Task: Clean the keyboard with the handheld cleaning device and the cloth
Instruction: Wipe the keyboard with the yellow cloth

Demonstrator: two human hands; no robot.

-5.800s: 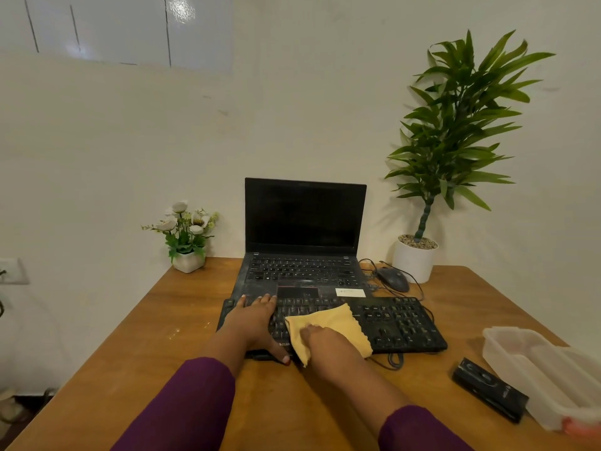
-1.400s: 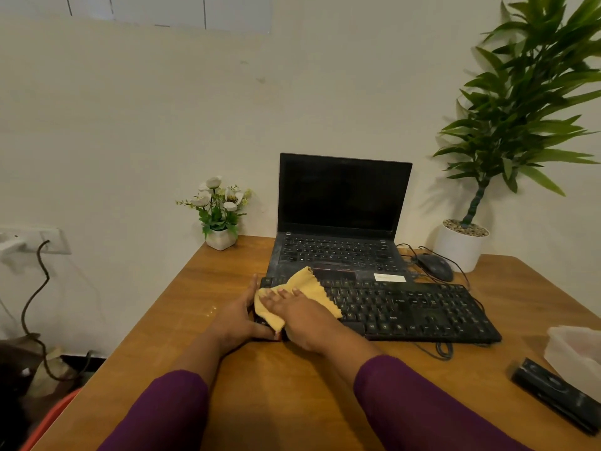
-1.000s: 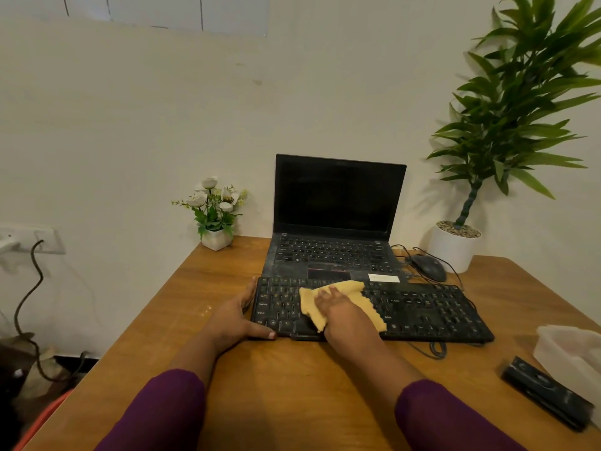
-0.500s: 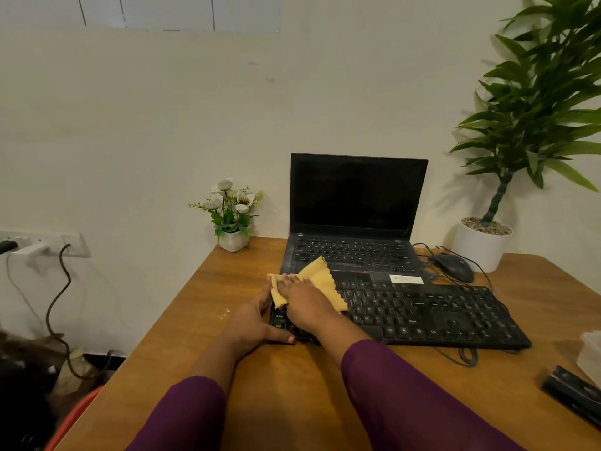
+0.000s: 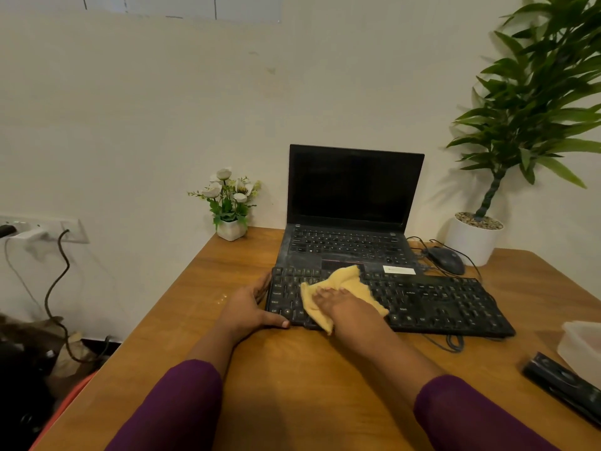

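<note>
Both hands fwd & low, L bracing, R pressing flat.

L hand (image 5: 248, 309) palm down on desk (image 5: 292, 379), thumb stretched along near edge of keyboard (image 5: 439, 304), fingers (image 5: 261, 286) curled vs its left end, so corner gripped betw. thumb & fingers. R hand (image 5: 341, 304) just beside, apart from L, palm down, fingers (image 5: 325, 292) straight & close together, pointing fwd-left, pressed flat on cloth (image 5: 349, 281). Wrists approx straight. Forearms bare: L angled back to lower centre-left, R running diagonally back to lower right. Purple sleeves (image 5: 172, 408) ending approx mid-forearm on both arms.
</note>
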